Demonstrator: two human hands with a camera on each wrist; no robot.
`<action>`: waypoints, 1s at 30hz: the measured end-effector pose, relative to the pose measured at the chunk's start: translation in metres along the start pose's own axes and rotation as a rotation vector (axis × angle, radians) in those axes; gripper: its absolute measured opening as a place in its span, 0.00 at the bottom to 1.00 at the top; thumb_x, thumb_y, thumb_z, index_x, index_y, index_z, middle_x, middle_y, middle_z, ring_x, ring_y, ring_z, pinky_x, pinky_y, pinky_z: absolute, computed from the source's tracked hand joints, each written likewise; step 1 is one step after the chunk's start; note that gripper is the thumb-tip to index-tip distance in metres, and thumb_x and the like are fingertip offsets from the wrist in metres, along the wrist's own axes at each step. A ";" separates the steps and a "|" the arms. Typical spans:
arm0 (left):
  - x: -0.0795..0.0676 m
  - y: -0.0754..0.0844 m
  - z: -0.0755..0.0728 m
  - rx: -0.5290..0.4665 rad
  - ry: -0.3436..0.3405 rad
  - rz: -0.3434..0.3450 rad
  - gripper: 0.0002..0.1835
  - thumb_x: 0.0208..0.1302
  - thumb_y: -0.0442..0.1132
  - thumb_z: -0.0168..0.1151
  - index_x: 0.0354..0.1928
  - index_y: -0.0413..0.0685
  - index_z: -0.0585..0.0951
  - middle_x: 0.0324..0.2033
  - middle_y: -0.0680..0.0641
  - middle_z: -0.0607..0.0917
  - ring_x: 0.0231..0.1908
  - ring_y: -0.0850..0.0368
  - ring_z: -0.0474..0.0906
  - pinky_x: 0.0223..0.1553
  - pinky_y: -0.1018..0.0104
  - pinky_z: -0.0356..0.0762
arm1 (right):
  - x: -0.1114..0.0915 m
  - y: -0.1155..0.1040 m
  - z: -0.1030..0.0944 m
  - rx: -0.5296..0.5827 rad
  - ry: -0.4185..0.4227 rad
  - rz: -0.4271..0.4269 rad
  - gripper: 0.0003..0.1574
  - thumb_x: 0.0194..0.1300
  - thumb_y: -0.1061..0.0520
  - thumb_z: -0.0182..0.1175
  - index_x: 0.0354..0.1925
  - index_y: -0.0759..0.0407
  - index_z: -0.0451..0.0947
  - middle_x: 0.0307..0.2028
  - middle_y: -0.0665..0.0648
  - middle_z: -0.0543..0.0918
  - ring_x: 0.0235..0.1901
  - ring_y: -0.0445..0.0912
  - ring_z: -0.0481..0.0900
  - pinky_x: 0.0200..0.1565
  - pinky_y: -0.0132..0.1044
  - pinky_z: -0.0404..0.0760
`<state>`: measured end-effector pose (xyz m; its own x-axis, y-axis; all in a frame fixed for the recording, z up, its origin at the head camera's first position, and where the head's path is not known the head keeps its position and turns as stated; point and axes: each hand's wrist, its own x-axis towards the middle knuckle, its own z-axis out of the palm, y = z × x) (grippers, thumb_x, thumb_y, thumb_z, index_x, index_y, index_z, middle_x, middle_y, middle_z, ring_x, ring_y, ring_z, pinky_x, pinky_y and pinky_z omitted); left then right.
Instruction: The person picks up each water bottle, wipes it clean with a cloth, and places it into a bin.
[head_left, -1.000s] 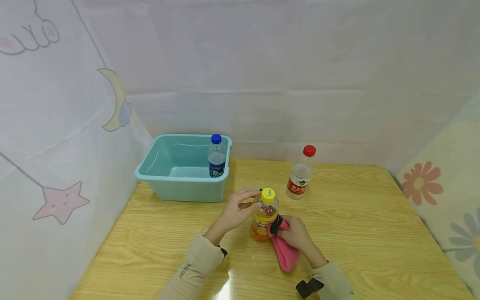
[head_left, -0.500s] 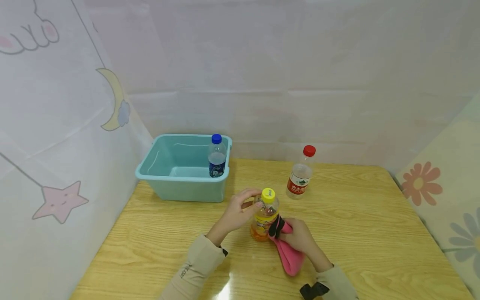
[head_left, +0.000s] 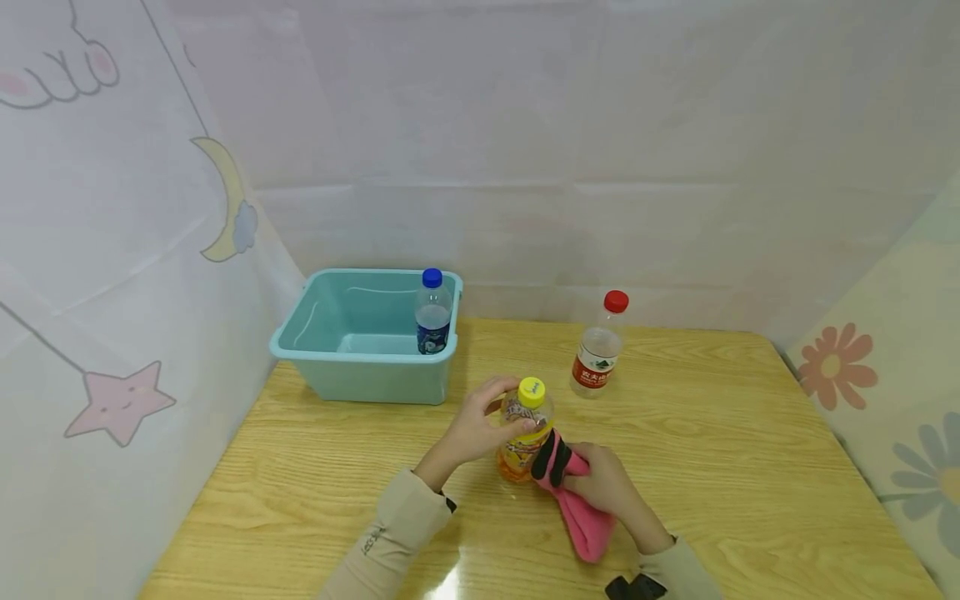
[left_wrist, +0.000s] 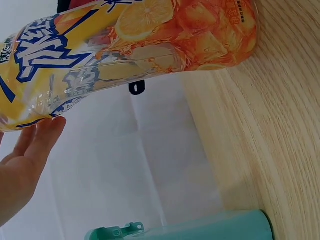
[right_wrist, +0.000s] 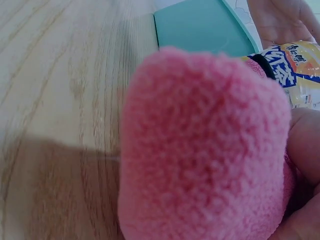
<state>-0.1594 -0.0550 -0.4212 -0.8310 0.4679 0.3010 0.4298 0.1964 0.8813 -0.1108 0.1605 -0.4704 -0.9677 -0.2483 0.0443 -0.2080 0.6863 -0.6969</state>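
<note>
An iced tea bottle (head_left: 519, 457) with a yellow cap stands on the table, a little orange showing near its base. Its upper part is held by my left hand (head_left: 474, 427), thumb across the front and fingers behind. In the left wrist view the bottle (left_wrist: 160, 37) fills the top, with fingers (left_wrist: 46, 137) at its yellow label. My right hand (head_left: 602, 485) grips a bunched pink cloth (head_left: 583, 523) with black stripes, its upper end against the bottle's lower right side. Close up in the right wrist view, the fluffy cloth (right_wrist: 205, 145) hides much of the bottle.
At the back left is a light-blue plastic basin (head_left: 375, 382), with a blue-capped bottle (head_left: 432, 321) upright inside at its right end. Behind the iced tea bottle, slightly right, stands a red-capped water bottle (head_left: 597, 354). Printed cloth (head_left: 525, 208) hangs behind the wooden table (head_left: 720, 450).
My right hand and the cloth have slid slightly down and to the right along the bottle. The left thumb has moved lower across the bottle, which sits slightly further left.
</note>
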 end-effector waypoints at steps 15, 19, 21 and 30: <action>-0.002 0.001 -0.003 0.038 0.002 -0.010 0.26 0.53 0.44 0.68 0.55 0.50 0.76 0.48 0.54 0.73 0.52 0.58 0.68 0.49 0.60 0.74 | -0.003 -0.006 -0.020 -0.003 0.058 0.070 0.22 0.44 0.64 0.68 0.43 0.62 0.80 0.32 0.54 0.80 0.27 0.42 0.70 0.27 0.33 0.70; -0.001 0.001 -0.004 0.018 -0.023 -0.011 0.26 0.53 0.43 0.67 0.56 0.48 0.75 0.49 0.52 0.73 0.52 0.57 0.68 0.50 0.61 0.73 | -0.001 -0.006 -0.027 0.000 0.080 0.051 0.20 0.44 0.65 0.67 0.40 0.61 0.81 0.30 0.53 0.80 0.26 0.42 0.70 0.27 0.34 0.71; 0.000 0.001 -0.004 0.003 -0.038 -0.010 0.26 0.54 0.42 0.67 0.56 0.47 0.74 0.49 0.52 0.73 0.52 0.56 0.68 0.51 0.61 0.72 | -0.001 -0.007 -0.029 -0.002 0.096 0.043 0.20 0.44 0.65 0.67 0.40 0.61 0.81 0.30 0.53 0.81 0.27 0.42 0.71 0.28 0.34 0.71; 0.001 0.000 -0.005 -0.025 -0.089 0.012 0.27 0.57 0.41 0.64 0.59 0.46 0.71 0.53 0.48 0.72 0.53 0.54 0.68 0.52 0.63 0.72 | 0.000 -0.013 -0.035 0.033 0.193 -0.007 0.23 0.44 0.65 0.69 0.44 0.64 0.80 0.35 0.58 0.82 0.29 0.44 0.74 0.30 0.36 0.74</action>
<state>-0.1617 -0.0594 -0.4189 -0.7907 0.5448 0.2793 0.4297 0.1689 0.8870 -0.1131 0.1760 -0.4364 -0.9762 -0.1153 0.1838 -0.2135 0.6617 -0.7187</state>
